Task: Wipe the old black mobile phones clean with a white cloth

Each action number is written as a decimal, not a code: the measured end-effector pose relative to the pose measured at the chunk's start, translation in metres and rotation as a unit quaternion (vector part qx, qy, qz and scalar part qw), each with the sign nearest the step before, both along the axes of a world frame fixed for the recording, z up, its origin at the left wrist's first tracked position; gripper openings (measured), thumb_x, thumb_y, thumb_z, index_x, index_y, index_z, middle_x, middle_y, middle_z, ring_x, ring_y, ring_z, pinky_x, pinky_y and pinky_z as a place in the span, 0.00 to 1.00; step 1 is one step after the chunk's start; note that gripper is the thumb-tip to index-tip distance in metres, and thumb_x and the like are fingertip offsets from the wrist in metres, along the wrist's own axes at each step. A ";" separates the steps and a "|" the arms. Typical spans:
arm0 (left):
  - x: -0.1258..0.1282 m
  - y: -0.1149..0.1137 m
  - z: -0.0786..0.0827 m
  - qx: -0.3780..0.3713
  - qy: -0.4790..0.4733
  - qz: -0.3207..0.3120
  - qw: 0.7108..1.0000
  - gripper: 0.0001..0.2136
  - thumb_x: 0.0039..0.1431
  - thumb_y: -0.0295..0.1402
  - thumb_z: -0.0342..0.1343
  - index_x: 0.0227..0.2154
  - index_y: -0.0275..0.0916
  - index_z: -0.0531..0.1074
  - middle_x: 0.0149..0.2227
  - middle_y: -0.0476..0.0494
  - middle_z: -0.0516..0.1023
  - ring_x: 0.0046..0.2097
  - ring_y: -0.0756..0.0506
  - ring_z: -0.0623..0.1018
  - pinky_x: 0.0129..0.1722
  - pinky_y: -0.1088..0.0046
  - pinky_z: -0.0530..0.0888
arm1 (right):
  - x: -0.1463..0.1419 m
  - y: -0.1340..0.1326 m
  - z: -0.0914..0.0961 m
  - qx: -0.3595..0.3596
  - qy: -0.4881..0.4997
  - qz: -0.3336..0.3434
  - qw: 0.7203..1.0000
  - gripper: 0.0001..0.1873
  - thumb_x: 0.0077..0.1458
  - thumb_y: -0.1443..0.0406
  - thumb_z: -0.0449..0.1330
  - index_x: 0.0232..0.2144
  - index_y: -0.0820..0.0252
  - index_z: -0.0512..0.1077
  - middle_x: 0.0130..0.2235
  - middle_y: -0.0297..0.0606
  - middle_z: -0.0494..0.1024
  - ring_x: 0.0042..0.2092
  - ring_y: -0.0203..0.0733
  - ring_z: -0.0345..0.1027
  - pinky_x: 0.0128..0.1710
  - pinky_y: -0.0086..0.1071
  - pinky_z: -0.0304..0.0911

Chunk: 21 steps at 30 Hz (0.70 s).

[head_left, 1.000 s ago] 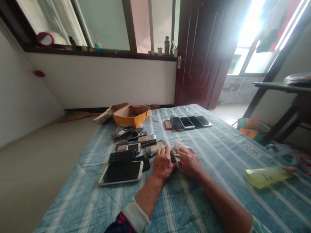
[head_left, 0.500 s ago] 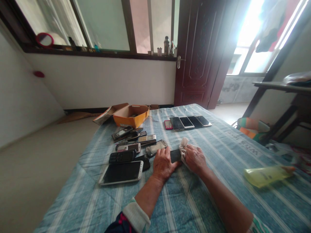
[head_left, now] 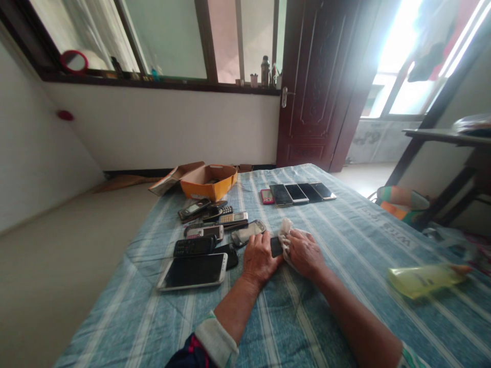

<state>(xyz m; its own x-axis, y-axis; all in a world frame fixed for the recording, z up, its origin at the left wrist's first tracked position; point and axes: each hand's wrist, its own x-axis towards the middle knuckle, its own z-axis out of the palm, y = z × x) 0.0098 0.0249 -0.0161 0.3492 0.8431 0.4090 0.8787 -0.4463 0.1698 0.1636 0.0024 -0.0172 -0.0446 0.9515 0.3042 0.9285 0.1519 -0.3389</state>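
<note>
A dark mobile phone [head_left: 275,247] lies on the striped cloth, partly hidden by both hands. My left hand [head_left: 261,259] is closed around its left end. My right hand [head_left: 306,254] grips a crumpled white cloth [head_left: 285,235] and presses it against the phone's right end. Just left of my left hand is a silver touchscreen phone [head_left: 248,233]. Beyond it lie a large white smartphone [head_left: 194,271], a black keypad phone [head_left: 194,246] and several other old phones in a loose heap.
An orange cardboard box [head_left: 209,186] with its lid tilted open stands at the far left edge. A row of smartphones [head_left: 297,193] with a small pink phone [head_left: 267,197] lies at the back. A yellow bottle [head_left: 422,280] rests on its side at right.
My right hand and the white cloth have slid left along the phone, covering more of it. My left hand stays on the phone. The view has shifted slightly.
</note>
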 end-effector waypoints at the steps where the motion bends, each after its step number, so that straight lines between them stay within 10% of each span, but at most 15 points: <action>1: 0.000 0.000 0.000 0.000 0.000 0.002 1.000 0.24 0.53 0.47 0.58 0.46 0.33 0.69 0.40 0.36 0.74 0.44 0.38 0.72 0.46 0.63 0.69 | 0.001 0.000 0.000 0.000 -0.004 -0.015 1.000 0.16 0.61 0.66 0.47 0.42 0.56 0.75 0.53 0.44 0.73 0.56 0.47 0.64 0.58 0.45 0.49; 11: 0.000 -0.001 0.005 -0.044 0.032 0.000 0.999 0.17 0.59 0.28 0.48 0.50 0.29 0.68 0.43 0.33 0.75 0.46 0.38 0.72 0.46 0.64 0.67 | -0.022 -0.004 0.003 0.019 0.017 0.130 0.991 0.16 0.59 0.69 0.49 0.43 0.54 0.74 0.54 0.37 0.73 0.56 0.40 0.63 0.59 0.36 0.51; 21: -0.006 0.001 0.004 -0.045 0.010 -0.026 0.999 0.22 0.55 0.34 0.53 0.51 0.28 0.67 0.44 0.33 0.74 0.46 0.37 0.71 0.49 0.62 0.68 | -0.020 -0.008 0.006 0.022 -0.004 0.048 0.999 0.15 0.63 0.65 0.48 0.41 0.55 0.75 0.50 0.42 0.75 0.51 0.44 0.67 0.57 0.40 0.52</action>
<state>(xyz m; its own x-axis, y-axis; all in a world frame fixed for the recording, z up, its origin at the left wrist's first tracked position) 0.0042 0.0260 -0.0116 0.4014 0.8562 0.3252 0.8582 -0.4756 0.1929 0.1439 -0.0056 -0.0117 -0.1378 0.9283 0.3452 0.9117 0.2551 -0.3220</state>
